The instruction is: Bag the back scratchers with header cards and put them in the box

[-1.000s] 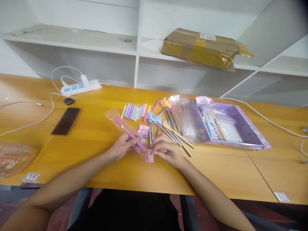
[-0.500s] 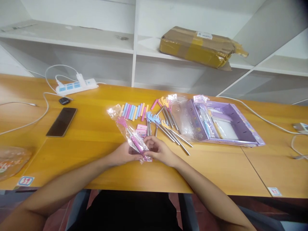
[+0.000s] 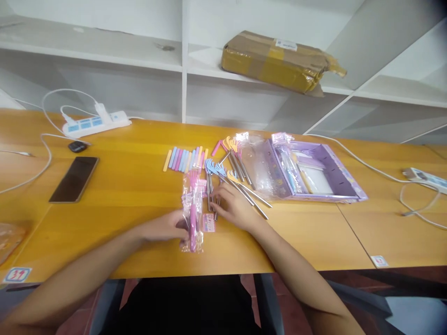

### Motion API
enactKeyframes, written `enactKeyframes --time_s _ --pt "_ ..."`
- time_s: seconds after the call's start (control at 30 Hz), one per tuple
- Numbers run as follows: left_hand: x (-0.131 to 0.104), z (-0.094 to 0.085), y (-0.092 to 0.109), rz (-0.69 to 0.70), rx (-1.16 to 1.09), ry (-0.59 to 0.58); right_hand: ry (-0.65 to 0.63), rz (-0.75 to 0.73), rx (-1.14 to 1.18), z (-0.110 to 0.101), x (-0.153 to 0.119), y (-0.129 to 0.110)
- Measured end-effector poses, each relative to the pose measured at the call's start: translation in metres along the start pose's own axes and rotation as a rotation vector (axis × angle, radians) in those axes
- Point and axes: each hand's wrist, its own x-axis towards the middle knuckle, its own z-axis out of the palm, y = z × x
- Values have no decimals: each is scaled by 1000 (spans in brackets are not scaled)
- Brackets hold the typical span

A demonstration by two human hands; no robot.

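Note:
A pink back scratcher (image 3: 193, 218) lies in a clear plastic sleeve, its claw end pointing away from me. My left hand (image 3: 174, 227) grips the sleeve at its lower left side, fingers closed. To the right, my right hand (image 3: 232, 204) is apart from the sleeve, thumb and fingers spread, over thin metal rods. Just left of its fingertips is a small printed card (image 3: 208, 222), flat on the table. Beyond the hands lie loose blue claw heads (image 3: 215, 167) and orange claw heads (image 3: 232, 176) on metal rods. A row of pastel handle tubes (image 3: 185, 159) sits behind.
A purple box (image 3: 344, 172) holding bagged pieces stands at right, with clear plastic bags (image 3: 256, 163) beside it. At left are a phone (image 3: 74, 179), a black fob (image 3: 77, 146) and a power strip (image 3: 96, 123). A taped carton (image 3: 279, 60) rests on the shelf.
My right hand has let go of the sleeved back scratcher and moved right. The left hand keeps it, now turned nearly straight away from me. A small card shows between the hands.

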Motion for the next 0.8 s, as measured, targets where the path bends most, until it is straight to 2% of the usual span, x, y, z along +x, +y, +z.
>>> enactKeyframes --time_s 0.07,0.17,0.3,0.4,0.5,0.57,0.67,0.8 --pt "0 4 -4 -2 43 -60 0 -99 -138 1 1 4" --pt "1 14 -8 40 94 -131 -84 -176 -166 6 0 2" --pt "0 24 -2 19 95 -261 -73 -91 -62 14 -4 -6" --pt "-3 24 3 -3 85 -269 -46 -45 -9 23 -4 -8" --pt "-4 18 4 -91 84 -233 -29 -107 -94 37 0 -4" --pt "-4 14 5 -107 147 -163 -30 -149 -163 46 2 0" --pt "-3 11 9 -29 290 -29 -24 -166 -251 57 3 5" --pt "1 10 11 122 416 191 9 -221 -298 59 5 9"
